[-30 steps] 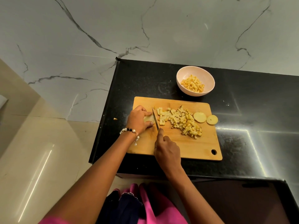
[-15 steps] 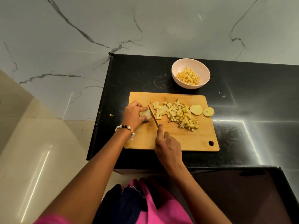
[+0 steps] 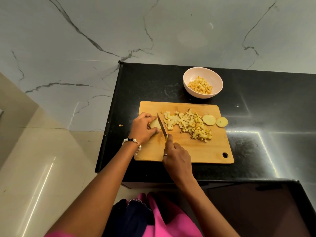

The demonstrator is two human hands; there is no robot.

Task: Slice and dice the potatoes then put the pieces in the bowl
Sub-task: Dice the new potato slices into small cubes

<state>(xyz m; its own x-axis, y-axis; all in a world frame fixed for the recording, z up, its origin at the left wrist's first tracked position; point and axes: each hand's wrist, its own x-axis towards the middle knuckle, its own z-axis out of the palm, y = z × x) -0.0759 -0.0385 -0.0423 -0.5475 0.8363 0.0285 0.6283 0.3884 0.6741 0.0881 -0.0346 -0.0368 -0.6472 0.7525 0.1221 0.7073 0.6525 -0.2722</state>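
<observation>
The bowl (image 3: 203, 82) has some cubes, and more wait on the board (image 3: 184, 151). The left hand (image 3: 142, 128) pinches the last potato chunk (image 3: 154, 124); the right hand (image 3: 177, 159) seems wrapped round the knife (image 3: 161, 125). Two slices (image 3: 215, 120) are still uncut.

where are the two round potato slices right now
In the head view the two round potato slices lie flat at the right end of the cutting board, just right of the pile of diced potato, in front of the bowl.
</observation>
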